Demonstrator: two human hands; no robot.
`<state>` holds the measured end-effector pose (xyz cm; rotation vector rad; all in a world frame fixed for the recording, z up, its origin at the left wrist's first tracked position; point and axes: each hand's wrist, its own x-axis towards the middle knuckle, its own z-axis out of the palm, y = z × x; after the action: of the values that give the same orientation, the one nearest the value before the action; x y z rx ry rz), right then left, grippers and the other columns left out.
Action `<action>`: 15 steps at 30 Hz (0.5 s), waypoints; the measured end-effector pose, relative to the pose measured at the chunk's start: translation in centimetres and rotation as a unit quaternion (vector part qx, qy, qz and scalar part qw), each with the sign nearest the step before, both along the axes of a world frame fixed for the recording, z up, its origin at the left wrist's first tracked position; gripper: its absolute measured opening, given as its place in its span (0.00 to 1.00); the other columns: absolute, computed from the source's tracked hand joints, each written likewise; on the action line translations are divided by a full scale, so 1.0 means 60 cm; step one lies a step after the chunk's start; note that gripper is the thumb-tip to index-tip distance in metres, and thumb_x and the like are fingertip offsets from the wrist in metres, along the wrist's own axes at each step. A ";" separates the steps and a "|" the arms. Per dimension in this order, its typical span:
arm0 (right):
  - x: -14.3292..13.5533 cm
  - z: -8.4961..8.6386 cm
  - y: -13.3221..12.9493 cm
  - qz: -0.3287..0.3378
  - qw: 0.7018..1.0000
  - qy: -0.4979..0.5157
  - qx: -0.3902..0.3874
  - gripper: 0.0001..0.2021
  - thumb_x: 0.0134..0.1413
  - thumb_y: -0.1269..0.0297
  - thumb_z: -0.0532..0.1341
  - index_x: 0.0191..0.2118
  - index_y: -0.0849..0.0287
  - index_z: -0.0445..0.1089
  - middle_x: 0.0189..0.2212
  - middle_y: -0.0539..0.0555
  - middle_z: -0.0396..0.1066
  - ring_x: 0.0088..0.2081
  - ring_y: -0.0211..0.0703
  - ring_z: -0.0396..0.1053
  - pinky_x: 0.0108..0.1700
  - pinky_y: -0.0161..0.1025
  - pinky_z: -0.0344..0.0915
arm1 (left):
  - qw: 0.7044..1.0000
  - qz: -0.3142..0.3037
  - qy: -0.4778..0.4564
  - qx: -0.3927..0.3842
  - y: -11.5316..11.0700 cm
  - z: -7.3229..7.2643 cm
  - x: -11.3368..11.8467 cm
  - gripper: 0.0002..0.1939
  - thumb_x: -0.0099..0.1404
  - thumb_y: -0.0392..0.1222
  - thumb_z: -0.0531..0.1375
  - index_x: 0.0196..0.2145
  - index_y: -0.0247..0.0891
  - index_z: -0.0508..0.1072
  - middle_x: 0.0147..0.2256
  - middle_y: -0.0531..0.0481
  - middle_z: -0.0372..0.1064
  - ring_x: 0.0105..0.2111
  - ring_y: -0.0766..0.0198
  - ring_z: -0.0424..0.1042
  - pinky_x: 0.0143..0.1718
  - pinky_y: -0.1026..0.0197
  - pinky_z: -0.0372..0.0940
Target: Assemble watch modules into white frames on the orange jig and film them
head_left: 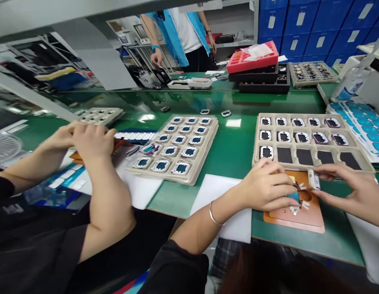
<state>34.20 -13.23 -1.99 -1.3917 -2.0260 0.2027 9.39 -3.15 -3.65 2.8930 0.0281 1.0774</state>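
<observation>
My left hand, with a silver bangle at its wrist, is over an orange mat. Its fingers are bent and pressed together around something I cannot make out, beside small white pieces and a blue patch. My right hand pinches a small white-framed part between thumb and fingers at the mat's upper right corner. Just behind both hands stands a beige tray. White-framed parts fill its two back rows and the front-left pocket; dark pads show in the other front pockets.
At the left, a co-worker's hands work beside a second tray of framed parts. White foam sheets lie at the front edge. Blue label sheets and a clear bottle are at right. Behind stand stacked trays and a person.
</observation>
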 end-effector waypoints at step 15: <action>0.001 0.035 -0.010 0.031 0.994 -0.101 0.005 0.11 0.62 0.55 0.63 0.44 0.55 0.76 0.47 0.56 0.78 0.44 0.52 0.77 0.46 0.51 0.73 | 0.994 -0.070 0.067 -0.057 0.011 0.010 -0.004 0.18 0.68 0.57 0.60 0.37 0.40 0.79 0.39 0.48 0.80 0.42 0.56 0.70 0.42 0.53 0.58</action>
<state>34.27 -13.82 0.11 -1.3915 -2.2346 0.0817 9.16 -2.46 -3.03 2.8107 -0.1039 0.8302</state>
